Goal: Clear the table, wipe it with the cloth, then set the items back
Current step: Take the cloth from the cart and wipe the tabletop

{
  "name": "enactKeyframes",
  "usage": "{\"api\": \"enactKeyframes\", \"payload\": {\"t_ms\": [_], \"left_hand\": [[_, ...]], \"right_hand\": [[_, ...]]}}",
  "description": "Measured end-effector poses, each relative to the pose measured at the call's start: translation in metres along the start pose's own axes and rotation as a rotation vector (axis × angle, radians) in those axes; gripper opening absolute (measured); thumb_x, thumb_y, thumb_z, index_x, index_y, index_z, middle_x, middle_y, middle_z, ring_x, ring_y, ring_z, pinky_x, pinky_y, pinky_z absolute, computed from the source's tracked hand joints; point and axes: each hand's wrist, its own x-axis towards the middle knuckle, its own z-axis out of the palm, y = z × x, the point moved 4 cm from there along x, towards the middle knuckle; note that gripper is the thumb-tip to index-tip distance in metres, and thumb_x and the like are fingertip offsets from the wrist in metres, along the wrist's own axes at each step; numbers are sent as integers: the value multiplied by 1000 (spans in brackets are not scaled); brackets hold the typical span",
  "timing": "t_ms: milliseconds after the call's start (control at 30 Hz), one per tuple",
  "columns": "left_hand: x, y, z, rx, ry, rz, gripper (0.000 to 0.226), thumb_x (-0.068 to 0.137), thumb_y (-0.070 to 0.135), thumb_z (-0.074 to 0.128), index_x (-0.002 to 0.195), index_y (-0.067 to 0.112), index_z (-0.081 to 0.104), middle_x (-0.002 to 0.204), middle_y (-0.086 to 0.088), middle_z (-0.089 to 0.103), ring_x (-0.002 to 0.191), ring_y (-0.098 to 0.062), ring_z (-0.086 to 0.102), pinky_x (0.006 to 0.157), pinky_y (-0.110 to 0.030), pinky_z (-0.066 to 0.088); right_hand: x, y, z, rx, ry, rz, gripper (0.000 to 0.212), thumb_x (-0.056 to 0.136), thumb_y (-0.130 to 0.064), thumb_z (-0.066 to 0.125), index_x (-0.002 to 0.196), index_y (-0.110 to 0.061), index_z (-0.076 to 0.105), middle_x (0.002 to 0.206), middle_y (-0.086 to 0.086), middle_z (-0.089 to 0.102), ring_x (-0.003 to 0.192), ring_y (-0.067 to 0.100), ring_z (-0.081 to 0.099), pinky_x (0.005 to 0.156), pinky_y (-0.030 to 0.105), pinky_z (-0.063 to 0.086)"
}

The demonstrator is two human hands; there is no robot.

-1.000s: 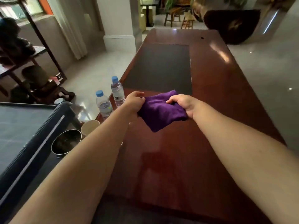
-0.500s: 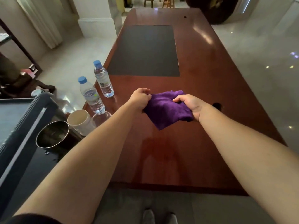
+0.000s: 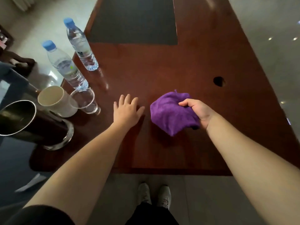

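1. Head view, the job so far: The right hand (image 3: 197,113) is gripping the purple cloth (image 3: 170,113) in a bunch. The cloth is sitting low over the table (image 3: 186,65), near the middle, at about 3 o'clock from the left hand (image 3: 127,111). I cannot tell if it is touching the wood.
2. The left hand is holding nothing. Its fingers are spreading out flat, reaching toward 9 o'clock where the cups are standing.
3. I think the clearing is not finished, because things are still standing along the table's left edge. The wiping is not started yet. Setting things back is coming last.
4. Counting: two water bottles, one far (image 3: 81,44) at 11 o'clock from the left hand and one near (image 3: 65,65) at 10 o'clock. One clear cup (image 3: 86,101) and one paper cup (image 3: 56,101) are sitting at 9 o'clock. One shiny metal cup (image 3: 24,119) is standing furthest left.
5. One cloth. One round hole (image 3: 219,81) is showing at 1 o'clock from the cloth. One dark mat (image 3: 134,20) is lying at 12 o'clock.
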Motion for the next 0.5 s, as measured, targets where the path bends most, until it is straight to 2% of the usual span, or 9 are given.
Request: {"api": "enactKeyframes", "payload": {"t_ms": [67,133,267,333,400,433,500], "left_hand": [[-3,-14,21,96,-61,-31,71,92,69,30,152,31,27,163,-7,14,150,-33,4,116,-59,8],[-5,-27,35,132,-74,-56,83,85,80,16,154,35,17,165,-5,6,150,-32,-2,117,-59,2],[-3,-35,45,130,-23,-58,91,77,88,2,154,40,13,165,-3,4,150,-28,-5,117,-56,-2],[-4,-35,45,127,-4,-55,90,77,88,2,153,41,14,165,-2,5,150,-27,-5,117,-56,-2],[-5,-36,45,123,6,-55,89,78,88,3,153,41,14,165,-2,5,150,-26,-6,117,-56,-3],[-5,-37,45,125,10,-56,88,79,88,3,153,42,14,165,-1,5,150,-26,-6,118,-55,-3],[-6,-38,45,133,13,-59,87,79,87,2,153,42,12,165,0,4,150,-24,-7,118,-54,-3]], "right_hand": [[2,12,-10,5,16,14,16,82,-11,57,92,-6,68,78,12,72,66,22,69,61,28,56],[0,20,-20,21,27,34,17,81,-11,58,94,-6,69,83,12,72,70,23,70,63,29,56],[-12,21,-48,64,98,9,25,84,-10,58,106,-4,68,98,18,72,83,27,70,79,36,55],[-21,14,-70,123,162,-29,26,86,-9,54,108,-1,66,97,19,72,83,28,70,78,36,56],[-35,2,-99,171,238,-101,27,87,-8,51,109,-2,66,91,17,73,78,25,72,67,36,60],[-43,-6,-116,166,294,-168,32,87,-8,51,115,-2,65,94,16,73,81,25,72,68,39,60],[-59,-24,-149,118,427,-359,41,85,-6,53,126,-7,62,106,13,71,94,25,70,79,47,57]]}}
